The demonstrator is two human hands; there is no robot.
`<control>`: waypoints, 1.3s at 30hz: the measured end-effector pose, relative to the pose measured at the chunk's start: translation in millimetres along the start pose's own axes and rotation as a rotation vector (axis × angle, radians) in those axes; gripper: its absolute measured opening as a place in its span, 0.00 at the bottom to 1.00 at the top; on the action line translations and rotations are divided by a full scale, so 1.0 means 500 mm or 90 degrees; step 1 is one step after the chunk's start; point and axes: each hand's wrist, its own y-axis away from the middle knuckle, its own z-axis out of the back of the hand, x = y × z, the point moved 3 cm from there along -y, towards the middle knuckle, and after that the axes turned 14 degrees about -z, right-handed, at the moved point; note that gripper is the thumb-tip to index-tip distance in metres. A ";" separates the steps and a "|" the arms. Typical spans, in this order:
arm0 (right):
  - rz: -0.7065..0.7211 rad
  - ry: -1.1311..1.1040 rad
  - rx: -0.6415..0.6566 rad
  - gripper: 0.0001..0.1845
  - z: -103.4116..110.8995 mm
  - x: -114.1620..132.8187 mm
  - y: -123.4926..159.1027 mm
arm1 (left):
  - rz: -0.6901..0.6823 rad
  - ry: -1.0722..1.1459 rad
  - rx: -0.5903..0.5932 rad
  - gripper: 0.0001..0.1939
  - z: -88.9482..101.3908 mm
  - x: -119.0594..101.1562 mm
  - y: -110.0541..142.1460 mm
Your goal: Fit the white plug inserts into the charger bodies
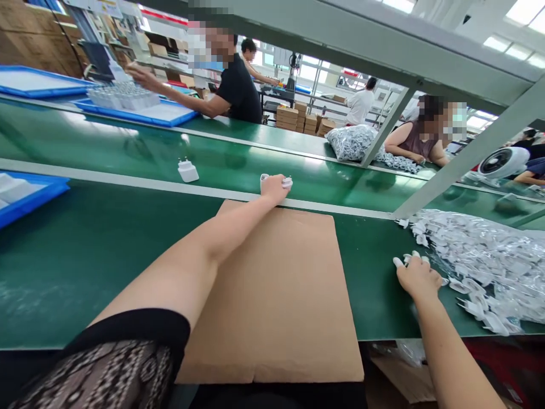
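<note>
My left hand (275, 189) reaches over the far edge of the cardboard sheet (281, 295), closed around a white plug charger (287, 183). White casing (263, 179) also shows on the hand's left side; whether this is a second charger I cannot tell. Another white charger (188, 171), pins up, rests on the green belt (230, 165) to the left. At the right, my right hand (419, 277) has its fingers apart, with white covers on the fingertips. It is low over the green bench, beside a heap of white plug parts (477, 295) spilling from a clear plastic bag (506, 244).
A metal rail (213, 190) separates bench and belt, and a slanted post (464, 153) rises at the right. Blue trays (34, 199) lie at left and across the belt. Opposite, a person in black (240, 85) handles parts; another (409, 133) sits by a bag (351, 142).
</note>
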 end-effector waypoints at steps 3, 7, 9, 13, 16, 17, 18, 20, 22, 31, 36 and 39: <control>0.095 -0.043 -0.019 0.30 -0.007 -0.030 -0.006 | 0.022 -0.053 -0.009 0.18 -0.006 0.025 -0.022; 0.188 -0.278 -0.068 0.28 0.011 -0.019 -0.001 | -0.019 -0.107 -0.123 0.37 0.001 0.052 -0.005; 0.201 -0.420 -0.028 0.26 0.020 0.013 0.016 | -0.007 -0.105 -0.188 0.44 0.017 0.084 0.002; 0.217 -0.648 0.282 0.24 0.033 0.139 0.093 | 0.111 0.004 -0.076 0.39 0.042 0.170 -0.004; 0.261 -0.741 0.573 0.29 0.054 0.248 0.169 | 0.124 0.018 -0.064 0.34 0.070 0.191 0.002; 0.274 -0.750 0.618 0.30 0.063 0.276 0.189 | 0.122 0.016 -0.085 0.34 0.081 0.185 0.012; 0.287 -0.757 0.649 0.31 0.071 0.300 0.205 | 0.111 0.021 -0.110 0.36 0.091 0.170 0.026; 0.317 -0.762 0.687 0.30 0.080 0.336 0.227 | 0.051 0.055 -0.156 0.38 0.107 0.120 0.066; 0.353 -0.756 0.707 0.29 0.079 0.360 0.240 | -0.044 0.112 -0.153 0.36 0.110 0.050 0.119; 0.383 -0.746 0.663 0.31 0.054 0.352 0.257 | -0.158 0.264 0.027 0.28 0.012 -0.144 0.334; 0.367 -0.697 0.719 0.15 0.067 0.334 0.262 | -0.108 0.257 0.114 0.32 0.003 -0.142 0.342; 0.371 -0.735 0.749 0.24 0.071 0.332 0.268 | -0.133 0.325 0.151 0.32 0.010 -0.140 0.349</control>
